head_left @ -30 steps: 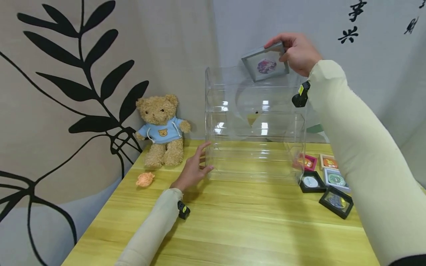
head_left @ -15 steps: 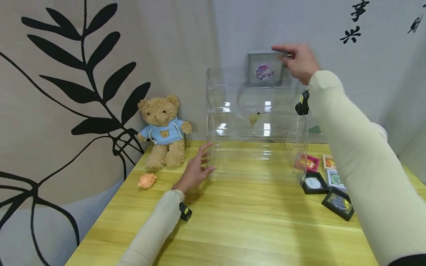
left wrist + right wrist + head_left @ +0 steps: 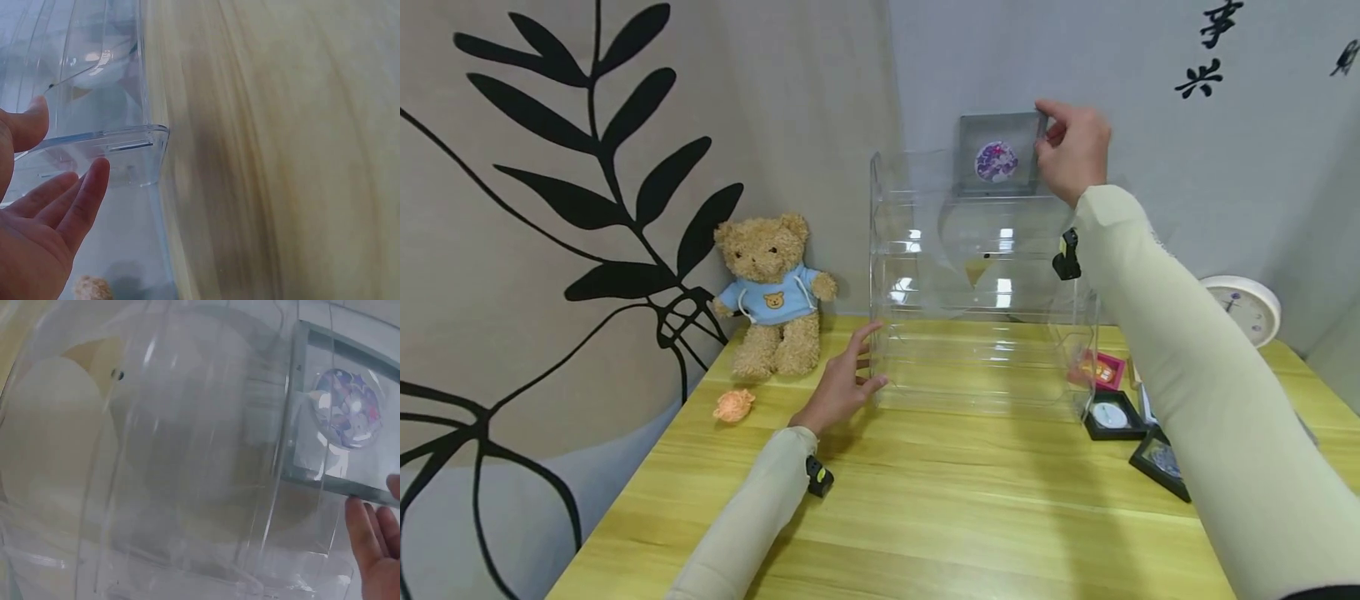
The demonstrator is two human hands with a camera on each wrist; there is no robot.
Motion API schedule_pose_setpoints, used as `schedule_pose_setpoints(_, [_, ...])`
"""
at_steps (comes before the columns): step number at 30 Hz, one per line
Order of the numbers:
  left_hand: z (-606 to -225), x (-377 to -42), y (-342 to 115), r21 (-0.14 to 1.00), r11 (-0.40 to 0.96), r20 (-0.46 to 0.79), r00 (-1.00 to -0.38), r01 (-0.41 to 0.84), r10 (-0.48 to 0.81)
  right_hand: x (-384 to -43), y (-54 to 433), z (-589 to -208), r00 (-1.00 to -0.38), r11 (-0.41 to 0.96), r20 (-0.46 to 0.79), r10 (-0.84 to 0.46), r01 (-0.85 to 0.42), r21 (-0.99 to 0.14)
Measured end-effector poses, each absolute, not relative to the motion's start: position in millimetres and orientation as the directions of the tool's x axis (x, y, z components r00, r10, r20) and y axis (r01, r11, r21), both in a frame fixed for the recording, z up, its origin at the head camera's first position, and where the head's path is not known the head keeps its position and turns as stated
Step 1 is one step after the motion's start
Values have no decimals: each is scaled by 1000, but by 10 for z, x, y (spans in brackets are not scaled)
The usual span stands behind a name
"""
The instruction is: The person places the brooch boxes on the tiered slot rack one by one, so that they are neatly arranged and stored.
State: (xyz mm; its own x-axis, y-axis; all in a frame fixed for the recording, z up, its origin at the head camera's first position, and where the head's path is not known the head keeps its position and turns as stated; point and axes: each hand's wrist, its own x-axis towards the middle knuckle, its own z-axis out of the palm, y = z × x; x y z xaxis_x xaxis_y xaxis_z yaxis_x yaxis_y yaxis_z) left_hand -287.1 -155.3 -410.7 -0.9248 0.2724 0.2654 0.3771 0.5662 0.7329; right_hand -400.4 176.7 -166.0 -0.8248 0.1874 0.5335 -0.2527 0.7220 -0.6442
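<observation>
A clear acrylic display rack with stepped tiers stands on the wooden table. On its top tier, a grey display frame stands upright, with a round purple badge inside. My right hand is at the frame's right edge, index finger by the upper corner and thumb lower down. The right wrist view shows fingertips meeting that edge. My left hand rests at the rack's left side. In the left wrist view, the side panel passes between its thumb and fairly straight fingers.
A teddy bear in a blue hoodie sits left of the rack, behind an orange flower. Right of the rack lie a pink frame and black frames, partly hidden by my sleeve. A white round dial stands farther right.
The tilted display frame came down upright onto the top tier and stayed there. My right hand shifted slightly right, to the frame's edge. My left hand kept its place.
</observation>
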Motion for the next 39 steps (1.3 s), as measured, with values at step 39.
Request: schedule_pose_setpoints(39, [-4128, -2867, -1551, 729, 557, 277, -915, 399, 293, -3196, 1960, -2203, -853, 759, 418, -313, -489, -430])
